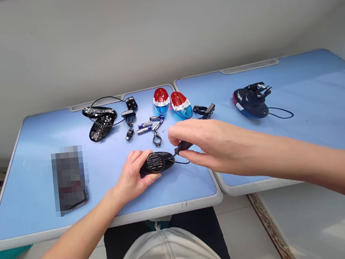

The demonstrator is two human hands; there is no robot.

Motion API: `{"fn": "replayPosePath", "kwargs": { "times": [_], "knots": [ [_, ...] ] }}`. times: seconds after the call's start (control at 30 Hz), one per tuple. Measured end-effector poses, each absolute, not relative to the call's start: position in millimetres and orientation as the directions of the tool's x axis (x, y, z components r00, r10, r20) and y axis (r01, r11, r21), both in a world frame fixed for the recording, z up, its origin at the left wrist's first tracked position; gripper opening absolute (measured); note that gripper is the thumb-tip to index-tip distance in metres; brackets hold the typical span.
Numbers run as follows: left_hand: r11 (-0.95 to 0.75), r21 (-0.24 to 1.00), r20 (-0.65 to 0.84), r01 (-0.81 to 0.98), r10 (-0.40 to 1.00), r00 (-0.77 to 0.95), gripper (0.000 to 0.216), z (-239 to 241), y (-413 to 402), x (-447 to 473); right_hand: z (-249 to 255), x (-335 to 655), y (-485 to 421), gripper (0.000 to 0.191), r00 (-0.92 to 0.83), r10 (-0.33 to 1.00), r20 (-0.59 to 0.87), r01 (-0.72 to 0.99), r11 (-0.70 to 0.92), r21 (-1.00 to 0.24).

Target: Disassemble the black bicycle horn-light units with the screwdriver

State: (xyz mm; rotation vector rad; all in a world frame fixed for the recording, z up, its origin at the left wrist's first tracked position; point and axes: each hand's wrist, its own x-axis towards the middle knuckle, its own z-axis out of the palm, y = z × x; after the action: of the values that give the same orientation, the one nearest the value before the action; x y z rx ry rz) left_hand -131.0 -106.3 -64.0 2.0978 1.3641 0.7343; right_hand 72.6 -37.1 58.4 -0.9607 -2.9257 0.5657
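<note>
My left hand (138, 173) grips the left end of a black oval bicycle-light housing (156, 162), pressing it on the blue table. A round ridged mount faces up on the housing, and a thin cable runs from its right end. In my right hand (199, 141) is a black-handled screwdriver (183, 146), tilted, with its tip at the right end of the housing. Just behind the housing lies a black ring clamp (157, 139). A small screw (163, 130) rests near it, beside several blue-and-white batteries (144, 130).
Two red-and-blue lenses (161, 101) sit at the back. Opened black housings with circuit boards (102, 125) and a cable lie back left, small black clamps (130, 134) nearby. A whole light (250, 101) is on the right table. A blurred dark object (70, 182) lies front left.
</note>
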Motion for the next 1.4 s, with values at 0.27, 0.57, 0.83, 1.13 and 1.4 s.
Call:
{"fn": "replayPosePath", "kwargs": {
  "times": [0.27, 0.57, 0.83, 1.13, 1.4],
  "knots": [
    [-0.358, 0.688, 0.157, 0.631, 0.923, 0.353, 0.044, -64.4, -106.0, -130.7, 56.9, 69.9, -36.8, 0.014, -0.773, 0.605, -0.190, 0.634, 0.742, -0.218],
    [-0.373, 0.660, 0.174, 0.652, 0.920, 0.350, 0.044, -66.4, -105.7, -130.9, 60.5, 68.1, -34.9, 0.015, -0.740, 0.612, -0.277, 0.666, 0.722, -0.184],
    [-0.381, 0.635, 0.178, 0.672, 0.919, 0.353, 0.042, -64.4, -105.9, -130.5, 58.3, 72.4, -32.0, 0.015, -0.758, 0.614, -0.218, 0.650, 0.735, -0.193],
    [-0.381, 0.615, 0.179, 0.690, 0.920, 0.348, 0.045, -65.7, -105.3, -131.5, 59.6, 75.4, -29.7, 0.009, -0.818, 0.544, -0.189, 0.576, 0.769, -0.278],
    [-0.412, 0.591, 0.213, 0.693, 0.909, 0.358, 0.046, -66.6, -104.5, -131.3, 54.9, 75.8, -27.6, 0.011, -0.859, 0.494, -0.138, 0.510, 0.798, -0.321]
  ]
}}
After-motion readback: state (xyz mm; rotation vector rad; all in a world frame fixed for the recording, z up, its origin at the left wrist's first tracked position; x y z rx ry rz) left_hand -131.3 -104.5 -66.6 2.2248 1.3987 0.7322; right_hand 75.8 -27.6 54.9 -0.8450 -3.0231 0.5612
